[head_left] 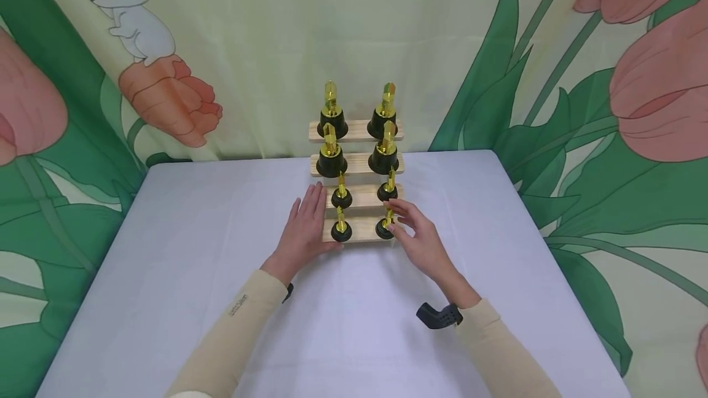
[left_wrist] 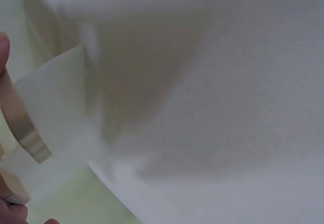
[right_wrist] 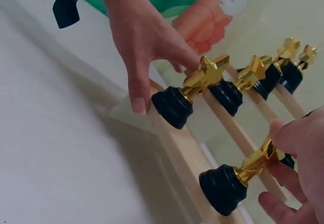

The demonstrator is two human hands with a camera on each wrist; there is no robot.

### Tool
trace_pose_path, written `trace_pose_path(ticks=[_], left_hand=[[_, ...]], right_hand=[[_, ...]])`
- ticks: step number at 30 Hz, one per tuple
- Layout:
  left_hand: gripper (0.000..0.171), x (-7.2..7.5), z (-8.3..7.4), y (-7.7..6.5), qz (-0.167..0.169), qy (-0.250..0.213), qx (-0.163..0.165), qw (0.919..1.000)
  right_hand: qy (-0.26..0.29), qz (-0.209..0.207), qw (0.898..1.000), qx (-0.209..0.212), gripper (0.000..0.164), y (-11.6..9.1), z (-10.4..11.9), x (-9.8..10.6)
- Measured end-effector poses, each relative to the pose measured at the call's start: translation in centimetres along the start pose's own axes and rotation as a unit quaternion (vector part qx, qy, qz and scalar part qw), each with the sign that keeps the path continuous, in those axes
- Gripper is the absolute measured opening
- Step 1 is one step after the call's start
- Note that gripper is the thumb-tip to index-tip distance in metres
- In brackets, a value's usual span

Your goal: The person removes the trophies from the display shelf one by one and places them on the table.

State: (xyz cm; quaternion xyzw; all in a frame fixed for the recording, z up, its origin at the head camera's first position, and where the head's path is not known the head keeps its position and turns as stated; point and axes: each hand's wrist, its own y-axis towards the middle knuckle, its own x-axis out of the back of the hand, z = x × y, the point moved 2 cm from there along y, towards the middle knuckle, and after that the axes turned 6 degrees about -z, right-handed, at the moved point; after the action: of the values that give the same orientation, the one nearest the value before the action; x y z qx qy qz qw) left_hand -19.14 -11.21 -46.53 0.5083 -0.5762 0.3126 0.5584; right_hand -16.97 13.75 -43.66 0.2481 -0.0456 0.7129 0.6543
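A stepped wooden stand (head_left: 363, 228) bears small gold star trophies on black bases, two on each tier. My right hand (head_left: 424, 245) pinches the gold star of the front right trophy (right_wrist: 223, 189) between thumb and fingers; its base sits on the lowest tier. My left hand (head_left: 301, 231) rests against the stand's left side with fingers straight, its thumb at the front left corner. Close to that thumb stands the front left trophy (head_left: 341, 233). The left wrist view shows mostly cloth, with wooden ends (left_wrist: 14, 187) and parts of fingers at its left edge.
Larger trophies (head_left: 332, 163) occupy the two upper tiers. White cloth covers the table (head_left: 221, 232) around the stand. Behind hangs a pale curtain (head_left: 265, 48) printed with tulips and a white rabbit. A dark wrist strap (head_left: 439, 317) is at the right wrist.
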Motion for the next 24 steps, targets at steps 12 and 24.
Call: trace_pose_path(ticks=[12, 24], left_hand=[[0.133, -1.0, 0.5, 0.0, -0.045, -0.037, -0.025, 0.9980], [0.127, -0.2, 1.0, 0.0, -0.021, -0.060, -0.044, 0.9970]], right_hand=[[-0.002, -0.007, 1.000, 0.025, 0.047, 0.1, -0.5, -0.2], [0.010, -0.003, 1.000, -0.005, 0.049, 0.1, -0.6, -0.4]])
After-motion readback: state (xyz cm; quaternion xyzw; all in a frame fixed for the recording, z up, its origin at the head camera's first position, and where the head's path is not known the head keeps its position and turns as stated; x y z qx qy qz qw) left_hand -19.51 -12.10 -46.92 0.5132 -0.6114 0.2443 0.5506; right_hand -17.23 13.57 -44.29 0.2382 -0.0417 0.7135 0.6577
